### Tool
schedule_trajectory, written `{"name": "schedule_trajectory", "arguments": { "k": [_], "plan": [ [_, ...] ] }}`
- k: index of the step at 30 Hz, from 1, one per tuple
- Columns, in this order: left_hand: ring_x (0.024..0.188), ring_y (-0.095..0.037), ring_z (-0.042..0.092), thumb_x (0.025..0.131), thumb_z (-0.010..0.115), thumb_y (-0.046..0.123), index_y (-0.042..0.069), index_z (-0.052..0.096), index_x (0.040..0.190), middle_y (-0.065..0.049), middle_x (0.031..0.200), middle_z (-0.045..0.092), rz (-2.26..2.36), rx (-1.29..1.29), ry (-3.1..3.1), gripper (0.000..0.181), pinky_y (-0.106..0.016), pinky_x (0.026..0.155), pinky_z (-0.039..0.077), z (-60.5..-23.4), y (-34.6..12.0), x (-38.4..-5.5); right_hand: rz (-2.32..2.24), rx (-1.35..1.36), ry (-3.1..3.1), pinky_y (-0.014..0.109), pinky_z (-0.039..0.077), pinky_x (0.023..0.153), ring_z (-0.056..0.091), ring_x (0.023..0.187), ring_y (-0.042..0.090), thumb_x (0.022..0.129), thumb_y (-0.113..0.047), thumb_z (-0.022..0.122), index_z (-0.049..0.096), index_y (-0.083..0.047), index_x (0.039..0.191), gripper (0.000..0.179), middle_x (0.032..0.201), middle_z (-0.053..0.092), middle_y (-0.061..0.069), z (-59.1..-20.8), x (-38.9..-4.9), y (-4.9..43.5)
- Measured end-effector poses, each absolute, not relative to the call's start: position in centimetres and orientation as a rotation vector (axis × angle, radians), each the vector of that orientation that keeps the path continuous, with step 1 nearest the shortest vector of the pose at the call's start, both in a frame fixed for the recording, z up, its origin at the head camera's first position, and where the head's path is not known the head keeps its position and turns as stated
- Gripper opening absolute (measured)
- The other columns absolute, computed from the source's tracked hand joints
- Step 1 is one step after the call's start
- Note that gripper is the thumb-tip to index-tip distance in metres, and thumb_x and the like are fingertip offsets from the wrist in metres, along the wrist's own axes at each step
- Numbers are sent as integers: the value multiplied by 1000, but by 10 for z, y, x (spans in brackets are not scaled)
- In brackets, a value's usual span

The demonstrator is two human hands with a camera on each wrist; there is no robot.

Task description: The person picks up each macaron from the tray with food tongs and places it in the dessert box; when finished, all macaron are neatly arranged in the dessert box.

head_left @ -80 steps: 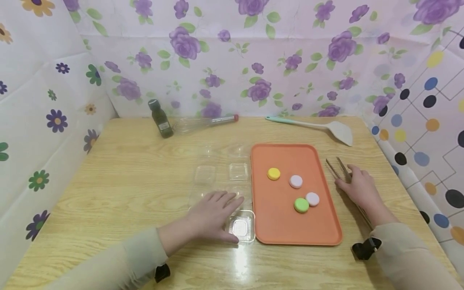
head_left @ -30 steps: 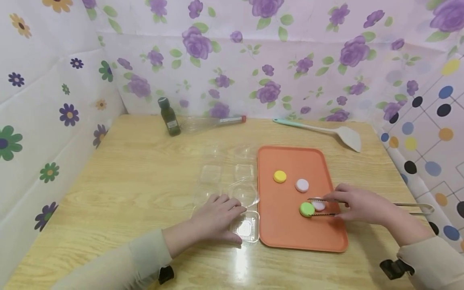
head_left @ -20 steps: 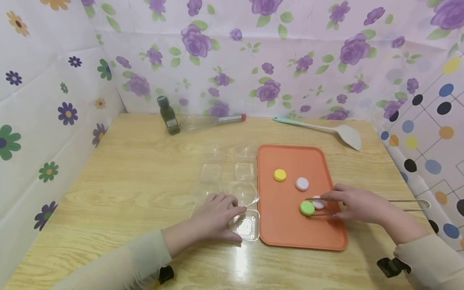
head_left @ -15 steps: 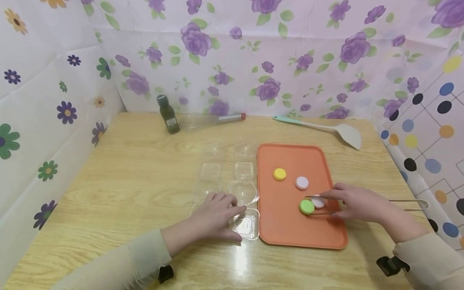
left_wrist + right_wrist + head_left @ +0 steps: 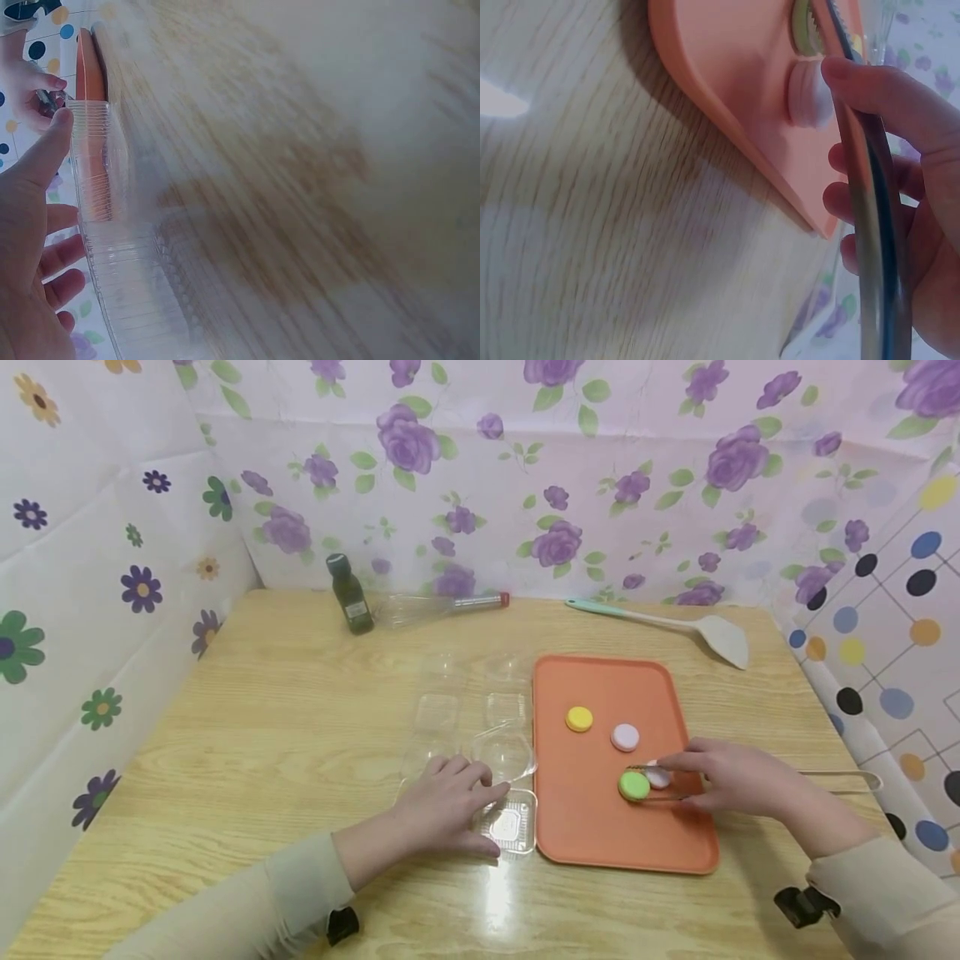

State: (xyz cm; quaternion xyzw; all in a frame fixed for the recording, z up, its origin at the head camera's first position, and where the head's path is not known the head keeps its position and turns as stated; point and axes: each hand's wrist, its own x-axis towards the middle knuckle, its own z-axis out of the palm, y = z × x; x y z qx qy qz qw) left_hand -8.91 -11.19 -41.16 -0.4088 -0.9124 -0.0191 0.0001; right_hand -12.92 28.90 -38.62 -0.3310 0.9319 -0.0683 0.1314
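My right hand [image 5: 738, 777] grips metal tongs [image 5: 874, 225], thumb on one side and fingers on the other. The tips of the tongs stand either side of a green macaron [image 5: 634, 786] on the orange tray [image 5: 592, 843]. A pale pink macaron [image 5: 810, 94] lies against the green one, partly covered by the tongs. Farther back on the tray are another pale pink macaron [image 5: 625, 737] and a yellow one [image 5: 579, 719]. My left hand [image 5: 450, 810] rests on the clear plastic container [image 5: 513, 822], thumb outstretched and fingers loosely bent; in the left wrist view the thumb touches its rim.
The multi-section container adjoins the tray's left edge. Along the back of the wooden table [image 5: 285, 710] lie a whisk [image 5: 480, 601] and a white spatula [image 5: 720, 637], beside a dark bottle [image 5: 349, 597]. Patterned sheets surround the table on three sides.
My right hand has picked up the tongs from beside the tray and brought their tips over it to the green macaron. My left hand stays on the container, its fingers bent slightly more.
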Motion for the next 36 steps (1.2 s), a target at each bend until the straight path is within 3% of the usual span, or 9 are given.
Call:
{"name": "schedule_trajectory", "arguments": {
  "k": [12,20,28,36],
  "plan": [
    [102,-16,45,70,58,74,21,56,126,5,113,53,-62,-1252,-2897,78,-36,86,35,-412,-112,-88,-307,-1145,2721,28,45,61,52,74,7,80,-29,74,68,-18,113,36,94,58,-10,-390,-128,279],
    [100,-17,45,69,59,73,23,57,122,5,111,52,-95,-1242,-2876,73,-36,85,36,-414,-113,-88,-395,-1237,2721,20,32,56,38,65,0,82,-28,72,67,-19,111,30,79,45,-9,-388,-127,250],
    [98,-18,44,70,59,73,23,57,124,3,110,52,-110,-1232,-2897,74,-38,85,36,-414,-112,-87,-424,-1298,2659,21,38,57,42,67,2,81,-32,72,66,-19,117,38,93,58,-8,-380,-122,214],
    [102,-17,44,70,59,73,21,56,126,4,113,51,-114,-1216,-2924,76,-39,88,36,-414,-112,-88,-453,-1358,2617,18,36,52,42,65,-1,82,-34,72,66,-21,115,36,94,60,-10,-382,-113,190]
  ]
}}
